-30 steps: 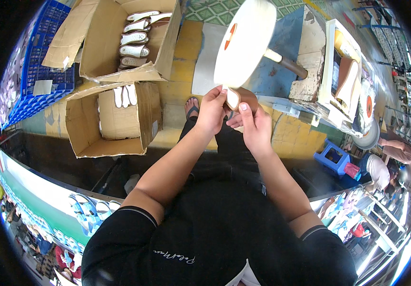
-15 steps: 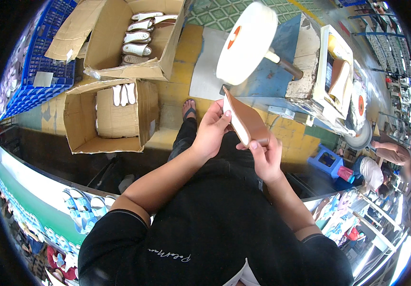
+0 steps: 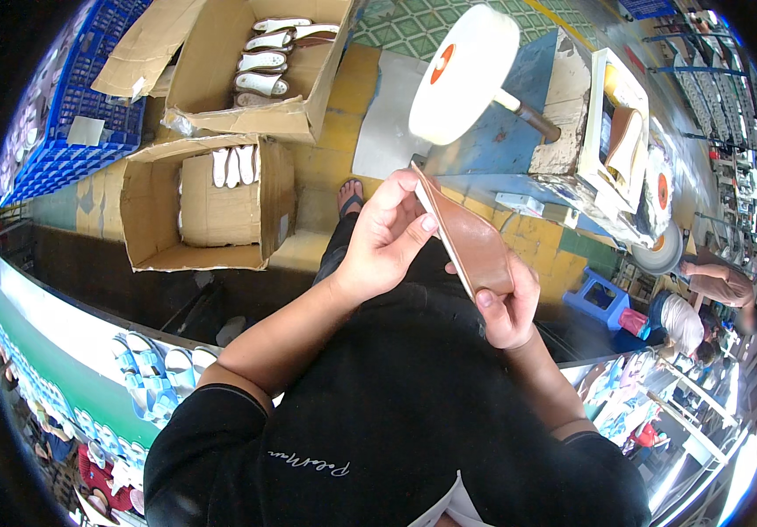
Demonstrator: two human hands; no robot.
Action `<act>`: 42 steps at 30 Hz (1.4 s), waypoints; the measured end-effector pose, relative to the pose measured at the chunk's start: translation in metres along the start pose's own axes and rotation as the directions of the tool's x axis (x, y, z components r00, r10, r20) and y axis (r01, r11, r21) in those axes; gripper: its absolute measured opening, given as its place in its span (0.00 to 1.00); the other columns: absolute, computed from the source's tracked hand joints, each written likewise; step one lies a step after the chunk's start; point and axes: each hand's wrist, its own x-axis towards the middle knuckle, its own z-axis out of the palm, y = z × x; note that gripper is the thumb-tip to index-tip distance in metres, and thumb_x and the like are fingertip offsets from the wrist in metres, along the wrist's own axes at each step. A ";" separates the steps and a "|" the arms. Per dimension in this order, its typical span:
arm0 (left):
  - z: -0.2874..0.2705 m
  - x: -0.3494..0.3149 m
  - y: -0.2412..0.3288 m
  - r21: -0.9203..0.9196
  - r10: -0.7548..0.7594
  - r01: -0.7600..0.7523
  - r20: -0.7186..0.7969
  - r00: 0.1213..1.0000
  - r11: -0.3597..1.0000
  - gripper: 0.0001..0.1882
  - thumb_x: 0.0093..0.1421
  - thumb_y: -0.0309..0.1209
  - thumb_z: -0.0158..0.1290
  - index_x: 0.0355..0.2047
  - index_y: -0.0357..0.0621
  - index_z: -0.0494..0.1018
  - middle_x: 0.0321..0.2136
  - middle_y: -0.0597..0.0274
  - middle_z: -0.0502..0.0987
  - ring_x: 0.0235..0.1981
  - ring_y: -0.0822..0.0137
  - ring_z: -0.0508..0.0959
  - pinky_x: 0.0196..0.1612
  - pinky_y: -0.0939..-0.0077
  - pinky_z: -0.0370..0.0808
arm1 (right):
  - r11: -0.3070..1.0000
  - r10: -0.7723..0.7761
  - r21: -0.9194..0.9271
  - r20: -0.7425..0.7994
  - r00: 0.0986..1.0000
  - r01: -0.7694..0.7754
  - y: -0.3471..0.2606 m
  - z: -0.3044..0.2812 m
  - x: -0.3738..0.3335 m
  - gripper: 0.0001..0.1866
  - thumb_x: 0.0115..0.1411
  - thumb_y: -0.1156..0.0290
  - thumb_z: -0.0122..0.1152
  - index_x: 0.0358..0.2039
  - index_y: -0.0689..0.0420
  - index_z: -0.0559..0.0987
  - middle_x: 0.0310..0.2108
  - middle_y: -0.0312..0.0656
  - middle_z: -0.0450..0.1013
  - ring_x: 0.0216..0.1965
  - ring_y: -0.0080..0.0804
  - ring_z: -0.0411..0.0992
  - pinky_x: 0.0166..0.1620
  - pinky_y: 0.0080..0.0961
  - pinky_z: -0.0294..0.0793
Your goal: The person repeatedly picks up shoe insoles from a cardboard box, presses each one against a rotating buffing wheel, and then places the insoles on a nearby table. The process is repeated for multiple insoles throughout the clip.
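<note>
Between my two hands is a brown wedge shoe sole point(image 3: 469, 235) with a white face turned to the left. My left hand point(image 3: 389, 233) is closed on its thin, pointed end, thumb on the edge. The thick end sits in my right hand point(image 3: 512, 303), thumb pressed against the brown side and fingers behind it. Just beyond the sole stands a machine with a big white buffing wheel point(image 3: 470, 77) on a shaft; the sole and the wheel are apart. Another brown wedge sole point(image 3: 626, 140) rests in a white tray point(image 3: 602, 176) on the machine's right side.
Two cardboard boxes stand at the left: the far box point(image 3: 308, 119) holds several white soles, the near box point(image 3: 145, 198) a few more. A blue crate point(image 3: 88, 105) is at the far left. Behind me runs a green conveyor point(image 3: 71, 360) with blue sandals. A blue stool point(image 3: 598, 299) and another person point(image 3: 721, 285) are at the right.
The sole has turned in my hands, so more of its brown side shows and less of its white face. My right hand has shifted slightly right and down.
</note>
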 end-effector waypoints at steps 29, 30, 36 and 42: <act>0.005 -0.001 0.023 0.038 0.055 -0.052 -0.079 0.995 0.998 0.14 0.79 0.25 0.58 0.60 0.41 0.71 0.56 0.59 0.77 0.56 0.68 0.78 0.64 0.65 0.75 | 0.989 0.025 0.149 -0.078 0.997 -0.013 -0.032 0.015 0.014 0.31 0.73 0.63 0.66 0.67 0.75 0.75 0.47 0.53 0.85 0.46 0.39 0.85 0.53 0.34 0.83; 0.004 -0.002 0.024 0.049 0.062 -0.058 -0.075 0.995 0.997 0.14 0.79 0.25 0.59 0.60 0.41 0.71 0.56 0.59 0.77 0.56 0.68 0.78 0.64 0.66 0.76 | 0.986 0.044 0.163 -0.065 0.997 -0.033 -0.032 0.013 0.013 0.32 0.73 0.63 0.66 0.67 0.75 0.75 0.47 0.53 0.85 0.46 0.38 0.85 0.53 0.34 0.83; 0.001 -0.003 0.042 0.179 0.191 -0.190 0.009 0.981 0.965 0.14 0.76 0.21 0.61 0.58 0.39 0.72 0.53 0.56 0.76 0.54 0.63 0.79 0.61 0.64 0.78 | 0.967 0.057 0.247 0.039 0.998 -0.065 -0.034 0.008 0.016 0.34 0.75 0.69 0.63 0.75 0.75 0.67 0.68 0.62 0.76 0.64 0.48 0.81 0.64 0.46 0.84; 0.002 -0.001 0.065 0.300 0.270 -0.295 0.125 0.955 0.907 0.19 0.74 0.16 0.61 0.61 0.41 0.72 0.58 0.52 0.75 0.57 0.62 0.78 0.60 0.63 0.80 | 0.987 0.008 0.163 0.006 1.000 -0.009 -0.048 0.013 0.023 0.32 0.74 0.68 0.66 0.72 0.72 0.72 0.64 0.55 0.79 0.56 0.37 0.82 0.62 0.36 0.82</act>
